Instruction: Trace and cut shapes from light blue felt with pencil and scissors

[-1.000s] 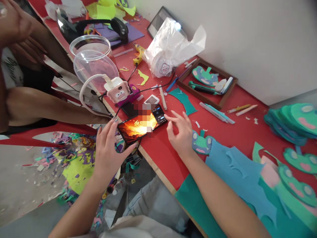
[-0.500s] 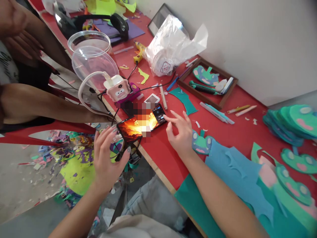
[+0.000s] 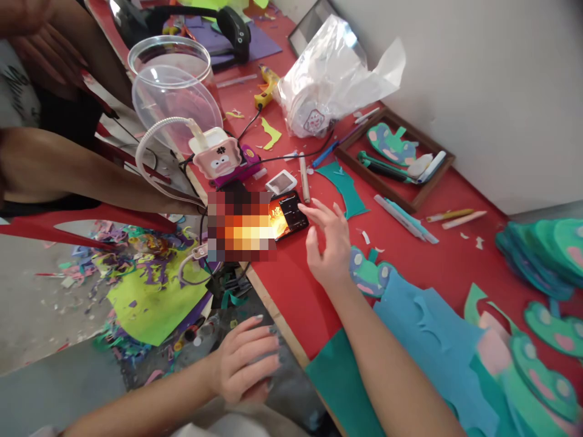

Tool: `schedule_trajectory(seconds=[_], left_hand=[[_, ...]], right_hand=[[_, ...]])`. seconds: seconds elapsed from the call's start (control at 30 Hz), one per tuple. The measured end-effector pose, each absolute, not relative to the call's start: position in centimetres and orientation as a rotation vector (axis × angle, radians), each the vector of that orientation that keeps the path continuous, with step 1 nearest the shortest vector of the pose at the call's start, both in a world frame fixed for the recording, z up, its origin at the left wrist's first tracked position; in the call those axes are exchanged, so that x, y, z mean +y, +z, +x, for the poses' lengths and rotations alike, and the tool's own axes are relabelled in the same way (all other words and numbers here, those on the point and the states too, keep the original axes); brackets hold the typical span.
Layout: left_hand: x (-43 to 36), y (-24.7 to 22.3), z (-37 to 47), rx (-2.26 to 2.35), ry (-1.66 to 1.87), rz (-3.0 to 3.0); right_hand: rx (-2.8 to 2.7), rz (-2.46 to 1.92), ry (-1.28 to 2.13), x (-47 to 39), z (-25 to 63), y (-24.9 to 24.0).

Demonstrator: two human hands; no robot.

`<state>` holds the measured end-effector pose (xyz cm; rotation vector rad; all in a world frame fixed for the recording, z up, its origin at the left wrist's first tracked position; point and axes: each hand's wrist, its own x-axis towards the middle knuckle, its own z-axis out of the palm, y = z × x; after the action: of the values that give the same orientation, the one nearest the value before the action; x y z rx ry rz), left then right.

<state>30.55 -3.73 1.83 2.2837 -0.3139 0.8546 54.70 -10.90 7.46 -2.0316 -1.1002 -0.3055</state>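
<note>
R hand (image 3: 328, 244): fingers spread, idx nr phone (image 3: 288, 217), touch unclear | L hand (image 3: 248, 362): hung loosely open | nr tbl edge (image 3: 273, 308), light taps suited

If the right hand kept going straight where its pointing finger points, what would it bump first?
Probably the phone on the red table. The pointing finger of the right hand overlaps the phone's end in this view, but I can't tell whether it touches or hovers just above.
</note>
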Motion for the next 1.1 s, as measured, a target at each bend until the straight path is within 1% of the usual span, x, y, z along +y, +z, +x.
schedule_trajectory(seconds=[0.03,0.1,0.2,0.5,0.6,0.73,0.97,1.1], left_hand=[[-3.8,2.1,31.6,-0.363,0.900,2.258],[-4.4,2.4,33.4,-0.273,0.894,2.217],[-5.6,1.8,34.9,-0.257,0.814,2.292],[-7.3,-0.6,36.8,-0.206,1.155,2.251],[-7.5,-0.7,36.6,-0.177,1.127,2.264],[-7.6,-0.4,36.1,-0.151,1.024,2.321],[-7.9,-0.8,36.3,-0.111,1.110,2.277],[-8.0,-1.0,36.4,-0.129,1.100,2.277]], right_hand=[[-1.114,-2.032,-0.278,-10.9,54.8,7.5],[-1.125,-2.033,-0.223,-10.9,55.0,7.5],[-1.132,-2.024,-0.159,-10.8,55.1,7.5],[-1.132,-2.037,0.007,-10.6,55.3,7.6],[-1.138,-2.022,0.036,-10.6,55.3,7.6],[-1.103,-1.993,0.041,-10.6,55.4,7.5],[-1.017,-1.989,-0.038,-10.8,55.4,7.4],[-1.020,-1.992,-0.072,-10.8,55.3,7.4]])
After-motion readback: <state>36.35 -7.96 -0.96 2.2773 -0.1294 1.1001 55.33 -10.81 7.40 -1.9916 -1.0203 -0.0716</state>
